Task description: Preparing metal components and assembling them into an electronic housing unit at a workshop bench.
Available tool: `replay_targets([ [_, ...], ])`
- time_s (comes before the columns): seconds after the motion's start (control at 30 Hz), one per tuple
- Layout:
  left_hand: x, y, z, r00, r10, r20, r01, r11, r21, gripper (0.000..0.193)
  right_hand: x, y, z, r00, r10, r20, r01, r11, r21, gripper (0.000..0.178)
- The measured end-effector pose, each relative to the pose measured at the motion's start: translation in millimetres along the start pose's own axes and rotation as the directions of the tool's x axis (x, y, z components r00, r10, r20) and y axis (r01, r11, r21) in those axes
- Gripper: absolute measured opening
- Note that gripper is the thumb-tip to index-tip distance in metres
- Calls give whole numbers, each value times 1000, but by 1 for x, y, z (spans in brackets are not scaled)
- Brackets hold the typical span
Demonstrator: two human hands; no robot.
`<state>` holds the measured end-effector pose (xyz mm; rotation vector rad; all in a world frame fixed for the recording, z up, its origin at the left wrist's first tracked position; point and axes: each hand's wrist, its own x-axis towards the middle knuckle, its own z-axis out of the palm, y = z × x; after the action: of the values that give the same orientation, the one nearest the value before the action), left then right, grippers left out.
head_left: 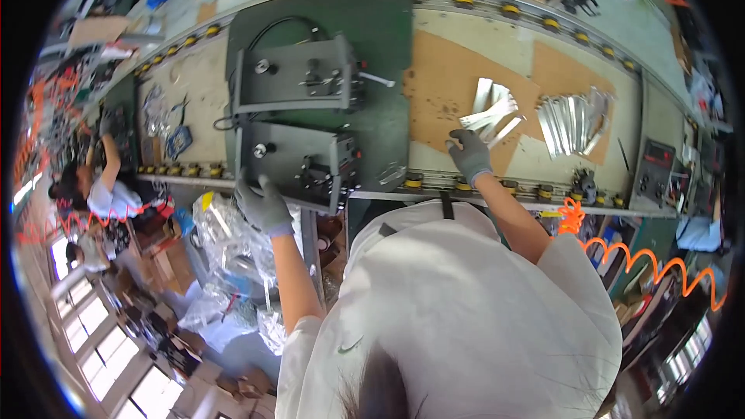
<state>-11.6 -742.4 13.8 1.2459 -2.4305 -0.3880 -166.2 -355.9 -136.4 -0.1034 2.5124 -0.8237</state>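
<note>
My left hand (262, 203), in a grey glove, rests with fingers spread at the near left corner of a dark grey metal machine housing (299, 159) on a green pallet (388, 46). A second, similar housing (299, 74) lies just behind it. My right hand (469, 154), also gloved, reaches onto a brown cardboard sheet (446, 81) and touches the near end of a small pile of shiny metal strips (491, 112). Whether its fingers are closed on a strip is unclear.
A larger pile of metal strips (574, 120) lies on a second cardboard sheet to the right. Yellow rollers (466, 0) line the conveyor's edges. An orange coiled hose (652, 264) hangs at right. Clear plastic bags (225, 240) sit at left, where another person (105, 186) works.
</note>
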Motion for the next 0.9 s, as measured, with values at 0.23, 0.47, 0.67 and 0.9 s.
replay_targets([
  [0.23, 60, -142, 46, 993, -115, -14, 110, 971, -211, 52, -10, -129, 71, 693, -592, 411, 721, 570, -395, 59],
  [0.47, 58, -114, 45, 991, -55, 120, 64, 996, -70, 42, -16, -128, 97, 788, -228, 572, 610, 415, -675, 72],
  [0.67, 31, -88, 46, 984, -91, 152, 100, 993, -56, 40, -26, -109, 85, 858, -103, 503, 497, 414, -763, 69],
  [0.9, -6, -42, 31, 925, 1, 379, 53, 990, -134, 41, -32, -47, 53, 911, 29, 411, 351, 469, -811, 79],
])
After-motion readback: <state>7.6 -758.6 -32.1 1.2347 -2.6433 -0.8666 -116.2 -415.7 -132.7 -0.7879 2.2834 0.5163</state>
